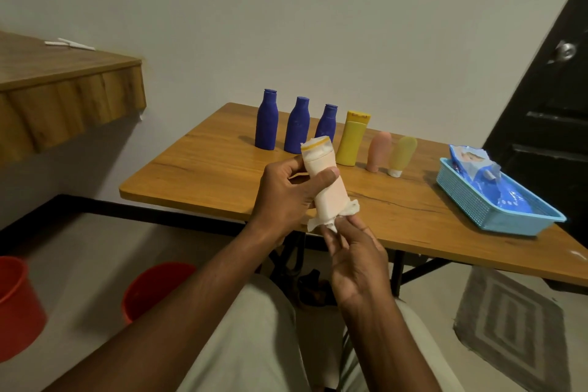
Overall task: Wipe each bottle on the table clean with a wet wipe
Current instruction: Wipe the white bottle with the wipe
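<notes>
My left hand [286, 191] grips a pale peach bottle [331, 191] above the wooden table's [206, 162] front edge. A white wet wipe [321, 219] is wrapped round the bottle and bunches at its lower end. There my right hand [353, 258] touches the wipe with its fingertips. At the back of the table stand three blue bottles [266, 119] [297, 126] [327, 124], a yellow bottle [351, 138], a pink tube [378, 151] and a pale yellow tube [401, 154].
A light blue basket [477, 210] holding a blue wet-wipe pack [474, 162] sits at the table's right end. Two red buckets [17, 305] [152, 286] stand on the floor at the left. A wooden shelf [63, 89] juts out at upper left, and a dark door [550, 124] is at right.
</notes>
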Motion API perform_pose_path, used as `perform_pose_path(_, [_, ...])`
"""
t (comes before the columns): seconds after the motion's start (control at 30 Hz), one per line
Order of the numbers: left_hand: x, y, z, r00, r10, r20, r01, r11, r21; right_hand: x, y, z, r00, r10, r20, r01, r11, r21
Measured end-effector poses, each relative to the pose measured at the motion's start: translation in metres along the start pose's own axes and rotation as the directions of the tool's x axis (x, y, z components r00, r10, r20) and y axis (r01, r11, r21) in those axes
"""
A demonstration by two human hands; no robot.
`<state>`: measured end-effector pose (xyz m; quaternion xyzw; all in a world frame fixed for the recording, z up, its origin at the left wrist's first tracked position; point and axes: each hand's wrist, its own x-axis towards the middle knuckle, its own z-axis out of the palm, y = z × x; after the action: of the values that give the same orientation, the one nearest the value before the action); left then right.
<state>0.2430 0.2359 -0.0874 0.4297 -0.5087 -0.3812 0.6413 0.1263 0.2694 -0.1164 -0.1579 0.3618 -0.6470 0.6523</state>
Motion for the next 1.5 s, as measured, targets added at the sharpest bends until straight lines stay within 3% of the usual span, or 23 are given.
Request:
perform_pose_path(0.2, [-0.005, 0.003, 0.007, 0.997, 0.017, 0.076, -0.017, 1.000, -0.010, 0.009, -0.014, 0.003, 0.997, -0.025, -0.071, 0.031, 0.995, 0.091])
perform_pose_path(0.53, [0.001, 0.004, -0.001, 0.999, 0.031, 0.009, -0.031, 1.000, -0.003, -0.010, 0.006, 0.007, 0.998, 0.037, -0.048, -0.033, 0.997, 0.073])
perform_pose_path(0.67, [-0.003, 0.004, 0.003, 0.993, 0.003, 0.122, 0.000, 1.000, -0.030, 0.002, -0.011, 0.002, 0.995, -0.024, -0.092, 0.033, 0.994, 0.104])
perform_pose_path(0.77, [-0.002, 0.004, 0.002, 0.983, -0.019, 0.182, 0.022, 1.000, -0.012, 0.007, -0.020, -0.008, 0.984, -0.171, -0.052, 0.168, 0.984, -0.063])
perform_pose_path(0.9, [-0.001, 0.002, -0.002, 0.963, -0.021, 0.268, -0.001, 0.997, 0.082, 0.003, -0.026, -0.013, 0.891, -0.421, 0.168, 0.449, 0.769, -0.455])
perform_pose_path(1.03, [0.000, 0.003, -0.004, 0.939, -0.029, 0.341, -0.012, 0.993, 0.117, 0.000, -0.023, -0.010, 0.762, -0.546, 0.348, 0.645, 0.589, -0.488])
perform_pose_path(1.17, [0.001, 0.004, -0.007, 0.925, -0.030, 0.380, -0.023, 0.991, 0.134, 0.005, -0.016, -0.015, 0.676, -0.625, 0.392, 0.722, 0.455, -0.521])
perform_pose_path(1.5, [-0.001, 0.001, -0.008, 0.868, -0.129, 0.479, 0.047, 0.982, 0.181, 0.010, -0.030, -0.021, 0.703, -0.655, 0.279, 0.695, 0.547, -0.468])
